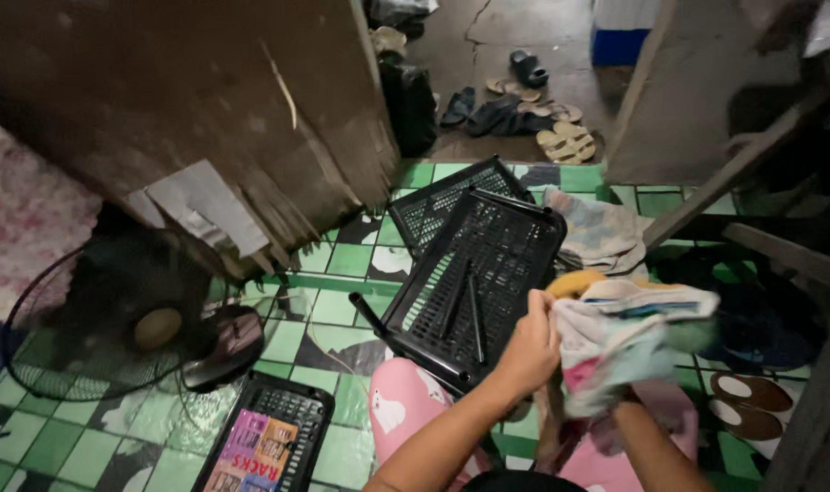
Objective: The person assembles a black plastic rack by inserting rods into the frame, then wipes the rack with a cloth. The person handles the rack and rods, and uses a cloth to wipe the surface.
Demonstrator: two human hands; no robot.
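My left hand [530, 346] grips the left edge of a bundle of folded cloths [625, 342], pale with pink, blue and yellow patches, held above my lap. My right hand is hidden under the bundle; only its forearm [652, 446] shows, rising to the cloth from below. Just beyond my left hand lies a black plastic rack shelf [488, 264] with loose black poles resting on it, tilted over a second black shelf [442, 205]. My pink trousers [401, 405] show below.
A standing fan [114, 319] lies at the left on the green and white tiled floor [342, 264]. A third black shelf with a colourful label [269, 442] sits at the bottom. A worn wooden door [205, 109] stands behind; sandals [524, 105] lie outside. More cloth [597, 232] lies beyond the shelves.
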